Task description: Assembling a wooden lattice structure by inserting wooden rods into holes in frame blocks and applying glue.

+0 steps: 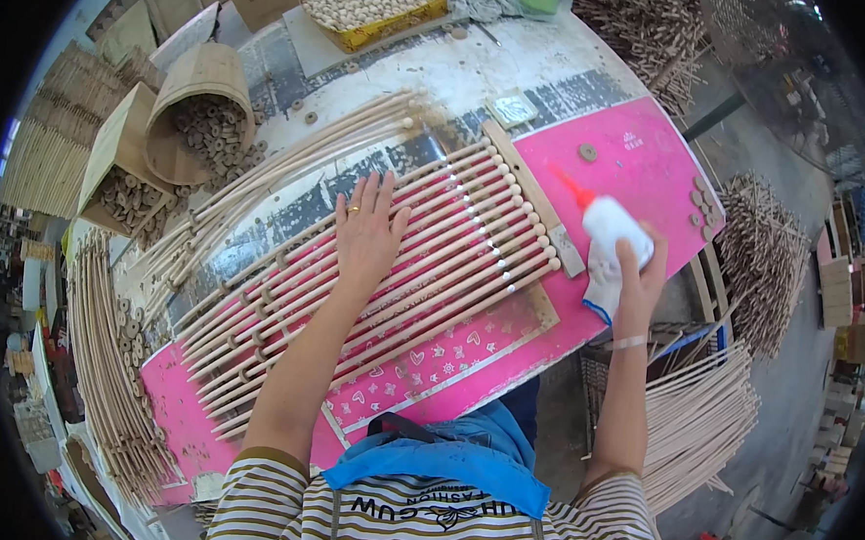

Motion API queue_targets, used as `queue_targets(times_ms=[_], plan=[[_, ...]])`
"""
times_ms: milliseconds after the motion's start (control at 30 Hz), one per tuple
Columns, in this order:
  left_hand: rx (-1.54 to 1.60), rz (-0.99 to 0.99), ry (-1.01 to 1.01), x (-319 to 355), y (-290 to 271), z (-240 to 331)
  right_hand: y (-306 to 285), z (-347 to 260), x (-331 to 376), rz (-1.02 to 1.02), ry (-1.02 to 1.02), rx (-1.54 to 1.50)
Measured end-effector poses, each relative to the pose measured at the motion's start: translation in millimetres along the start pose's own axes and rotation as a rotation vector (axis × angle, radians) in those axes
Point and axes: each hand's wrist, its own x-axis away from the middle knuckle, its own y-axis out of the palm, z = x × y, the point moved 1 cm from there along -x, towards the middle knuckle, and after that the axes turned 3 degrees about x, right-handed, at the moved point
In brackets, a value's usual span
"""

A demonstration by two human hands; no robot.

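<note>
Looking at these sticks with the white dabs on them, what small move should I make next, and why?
I'd probably set the white squeeze bottle down on the pink sheet. White dabs already run in a line across the wooden sticks, and your left hand lies spread over them, so freeing your right hand seems sensible.

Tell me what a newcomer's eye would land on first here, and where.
First, the bright pink sheet across the table, with pale wooden sticks lined up over it, round knobs at their upper-right ends. Next, right of centre, the white bottle with its red tip, in the right hand.
</note>
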Motion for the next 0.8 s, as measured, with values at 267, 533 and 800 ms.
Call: queue_targets(times_ms=[267,533,800], plan=[[0.409,-0.237,0.039,-9.8,44.9,58.0,-79.6,193.8,-214.8,-0.114,0.063,0.438],[0.214,-0.008,-0.055,16.5,17.3,26.9,23.5,146.4,-179.1,-0.344,-0.47,0.316],[0.322,0.123,0.041,26.2,-10.6,26.7,42.2,89.2,-94.0,-0.143,-0.57,0.373]])
